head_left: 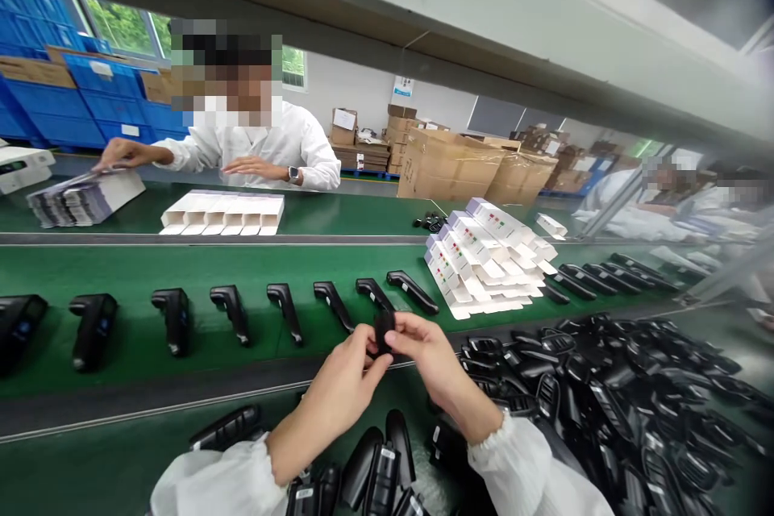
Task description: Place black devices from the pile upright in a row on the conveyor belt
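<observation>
Light grey, a long beam [513, 24] runs across the top, its ends cut off. Smooth green covers the counter [90, 468] below. Big brown cardboard boxes [451, 165] stand at the back; I can't see inside them. Another person [302, 145] wears a white coat, legs hidden. On the right lies a heap [605, 395] of shiny black parts, many covered by others. Near it is a stack [489, 266] of white card boxes with flaps poking out. Farther left, white boxes [223, 214] sit side by side, open ends this way, too dim inside to tell. Bent black gadgets [175, 322] lie in a row. The left hand [344, 375] and right hand [426, 347] both have a narrow grip, pinching one small dark piece [383, 330] in front of that row. Fingers hide some of its shape.
</observation>
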